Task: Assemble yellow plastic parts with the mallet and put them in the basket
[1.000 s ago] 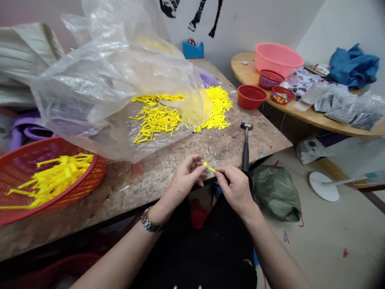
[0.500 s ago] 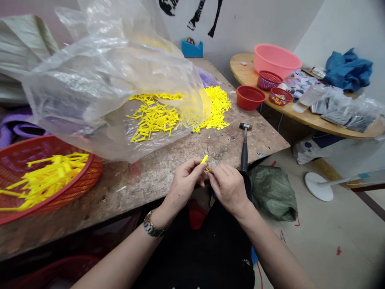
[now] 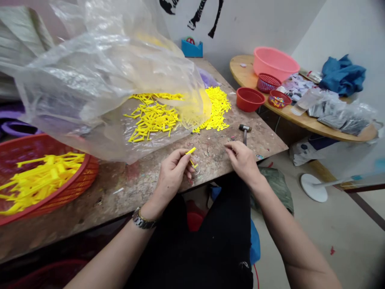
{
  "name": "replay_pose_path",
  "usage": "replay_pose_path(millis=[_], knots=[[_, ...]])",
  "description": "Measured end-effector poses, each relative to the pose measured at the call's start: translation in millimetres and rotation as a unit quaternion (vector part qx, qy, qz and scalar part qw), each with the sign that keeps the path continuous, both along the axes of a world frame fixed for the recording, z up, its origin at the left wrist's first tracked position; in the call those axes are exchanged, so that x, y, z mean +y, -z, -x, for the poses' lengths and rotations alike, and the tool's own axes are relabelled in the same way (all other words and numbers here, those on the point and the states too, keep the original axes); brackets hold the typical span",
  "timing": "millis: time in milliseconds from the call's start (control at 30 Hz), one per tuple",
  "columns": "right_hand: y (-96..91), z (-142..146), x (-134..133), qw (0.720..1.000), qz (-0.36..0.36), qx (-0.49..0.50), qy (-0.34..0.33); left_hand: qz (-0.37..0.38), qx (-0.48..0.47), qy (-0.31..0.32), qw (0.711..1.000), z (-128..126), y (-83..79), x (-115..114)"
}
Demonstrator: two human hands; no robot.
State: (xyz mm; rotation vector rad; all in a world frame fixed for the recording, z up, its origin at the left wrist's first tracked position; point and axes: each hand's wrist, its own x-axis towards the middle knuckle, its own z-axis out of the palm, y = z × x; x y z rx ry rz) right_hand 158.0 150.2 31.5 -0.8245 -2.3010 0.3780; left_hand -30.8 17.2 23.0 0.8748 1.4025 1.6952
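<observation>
My left hand (image 3: 173, 172) is closed over the table's front edge, pinching a thin yellow plastic piece (image 3: 191, 151) between thumb and fingers. The piece has a narrow stem that angles down past the fingertips, and a small ring-like shape shows beside it. To the right, my right hand (image 3: 243, 162) is apart from it, thumb and fingers pressed together; anything between them is too small to make out. Just behind that hand lies a hammer (image 3: 244, 128), its handle mostly hidden. More yellow pieces (image 3: 155, 120) lie in and beside a clear plastic bag (image 3: 99, 68).
A red basket (image 3: 90, 168) of yellow pieces stands at the left. Another yellow pile (image 3: 218, 106) is farther back, near a blue tape dispenser (image 3: 191, 49). A red bowl (image 3: 249, 99) stands by the round table (image 3: 297, 120), which bears a pink basin (image 3: 275, 62), baskets and bags.
My hands have parted. The left moved left and slightly up with the yellow piece; the right moved right and up, towards the hammer, and now covers much of its handle.
</observation>
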Motion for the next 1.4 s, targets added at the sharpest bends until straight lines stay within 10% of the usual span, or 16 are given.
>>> replay_pose_path(millis=[600,1400], knots=[[-0.8,46.0,111.5,0.941,-0.049,-0.31,0.128,0.042,-0.003,0.04,0.998,4.3,10.0,6.9],[-5.7,46.7,103.8,0.943,-0.043,-0.319,0.09,0.06,0.003,0.053,0.997,3.3,9.6,5.9]])
